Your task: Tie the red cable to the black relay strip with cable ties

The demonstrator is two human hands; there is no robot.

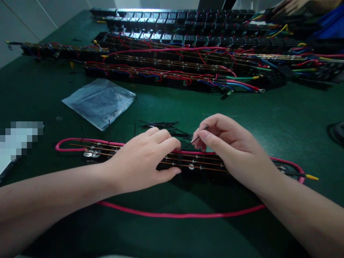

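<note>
On my head view, the strip lies crosswise on the green table, directly under both hands. Its long axis runs left to right. Copper rods extend along its upper face, and a silver disc sits among them near the strip's middle.

The cable, red, follows the strip's far edge, loops around at each end and also crosses the table on the strip's near side. A yellow tip projects past the strip's right end.

Left hand: I have it half open across the strip, the thumb at the near side and the forefinger at the cable on the far edge. Thumb and forefinger stand apart. I cannot tell whether its curled fingers grip anything.

Right hand: I have thumb and forefinger closed on one thin black tie. The tie slants down from this pinch to the strip's far edge, beside the left fingertips.

Further ties stand upright at the strip's far edge, left of the left hand. A pile of loose ties lies just beyond the strip's middle. Beyond the strip and toward its left lies a clear bag. Farther beyond the strip, wired units are set in rows; a co-worker's hand is at their far right.
</note>
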